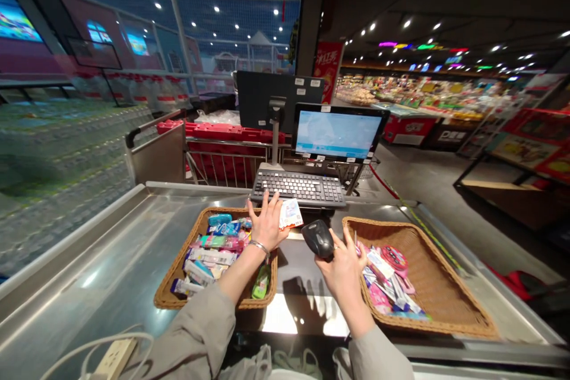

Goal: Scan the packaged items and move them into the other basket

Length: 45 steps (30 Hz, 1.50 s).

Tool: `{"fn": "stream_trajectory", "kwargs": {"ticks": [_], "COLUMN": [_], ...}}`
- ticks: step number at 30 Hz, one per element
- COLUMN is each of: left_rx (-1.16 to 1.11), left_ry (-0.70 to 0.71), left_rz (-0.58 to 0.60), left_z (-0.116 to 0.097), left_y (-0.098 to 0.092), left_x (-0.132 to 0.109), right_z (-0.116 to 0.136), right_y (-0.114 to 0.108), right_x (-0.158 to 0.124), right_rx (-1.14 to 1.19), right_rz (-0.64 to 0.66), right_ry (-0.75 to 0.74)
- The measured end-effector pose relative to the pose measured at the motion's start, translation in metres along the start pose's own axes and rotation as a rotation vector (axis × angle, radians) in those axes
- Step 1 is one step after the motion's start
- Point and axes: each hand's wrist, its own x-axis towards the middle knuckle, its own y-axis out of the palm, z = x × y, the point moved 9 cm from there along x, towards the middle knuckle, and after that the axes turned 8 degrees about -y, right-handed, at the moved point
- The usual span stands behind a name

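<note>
My left hand (pixel 268 227) is above the right edge of the left wicker basket (pixel 160 285), fingers fanned out toward the keyboard. A small white printed packet (pixel 291 214) is gripped at its thumb side; the thumb is partly hidden. My right hand (pixel 342 264) is wrapped around a black handheld barcode scanner (pixel 317 238), whose head points left toward the packet. Small colourful packaged goods (pixel 214 256) fill the left basket. In the right wicker basket (pixel 449 285), several pink, white and blue packages (pixel 392 279) lie at the left side, close to my right hand.
A keyboard (pixel 300 186) and a lit screen (pixel 336 133) stand beyond the baskets, beside a dark monitor back (pixel 258 98). The metal counter (pixel 111 267) has raised edges. A power strip (pixel 116 359) with white cables lies at the front left. A trolley (pixel 155 151) stands behind.
</note>
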Motion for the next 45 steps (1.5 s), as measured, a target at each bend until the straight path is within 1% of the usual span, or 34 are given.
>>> {"fn": "stream_trajectory", "kwargs": {"ticks": [12, 17, 23, 26, 28, 33, 40, 45], "left_rx": [-0.050, -0.051, -0.055, -0.078, -0.093, -0.105, -0.114, -0.141], "left_ry": [0.092, 0.153, 0.218, 0.266, 0.297, 0.390, 0.509, 0.576], "left_rz": [0.051, 0.063, 0.074, 0.086, 0.104, 0.167, 0.242, 0.310], "left_z": [-0.056, -0.082, -0.114, -0.131, -0.143, -0.176, -0.222, -0.248], "left_y": [0.011, 0.014, 0.021, 0.025, 0.030, 0.044, 0.068, 0.083], "left_x": [0.009, 0.011, 0.012, 0.012, 0.011, 0.007, -0.009, -0.020], "right_z": [-0.044, -0.060, -0.087, -0.104, -0.116, -0.147, -0.189, -0.212], "right_y": [-0.022, -0.035, -0.050, -0.053, -0.056, -0.067, -0.080, -0.084], "right_x": [-0.017, -0.023, -0.032, -0.039, -0.043, -0.055, -0.078, -0.093], "right_rx": [-0.105, -0.113, -0.135, -0.152, -0.157, -0.176, -0.206, -0.215], "right_rz": [-0.097, -0.141, -0.192, -0.176, -0.164, -0.195, -0.203, -0.208], "right_ry": [0.096, 0.132, 0.242, 0.307, 0.341, 0.420, 0.567, 0.630]}}
